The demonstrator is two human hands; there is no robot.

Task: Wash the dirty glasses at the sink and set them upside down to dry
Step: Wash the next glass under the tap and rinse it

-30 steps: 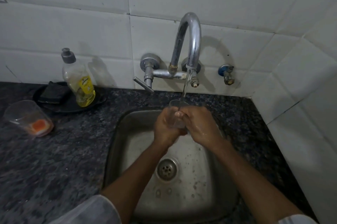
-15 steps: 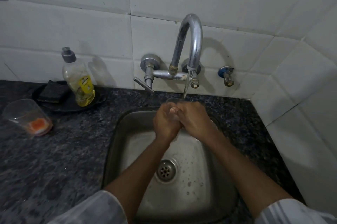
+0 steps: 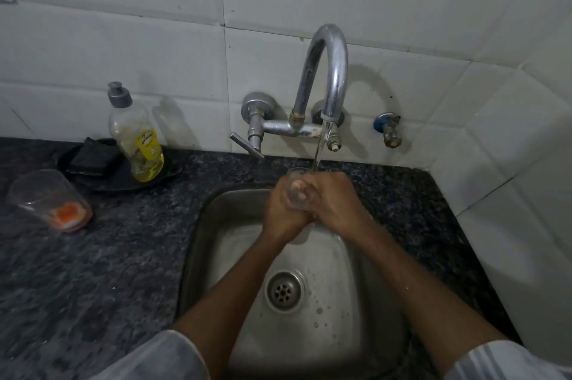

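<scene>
Soap bottle (image 3: 139, 138), dirty cup (image 3: 49, 198) beside sink (image 3: 204, 240)

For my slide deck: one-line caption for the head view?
Both hands rinse a clear glass under the running chrome tap.

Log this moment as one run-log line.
phase: rinsing | glass: upright under tap stream | left hand, right hand: both gripping it | second glass: dirty, on counter

A clear glass (image 3: 295, 191) stands nearly upright, mouth up, clasped between the fingers (image 3: 301, 186) of both hands. A second glass (image 3: 49, 200), orange residue inside, lies well left of them.
</scene>
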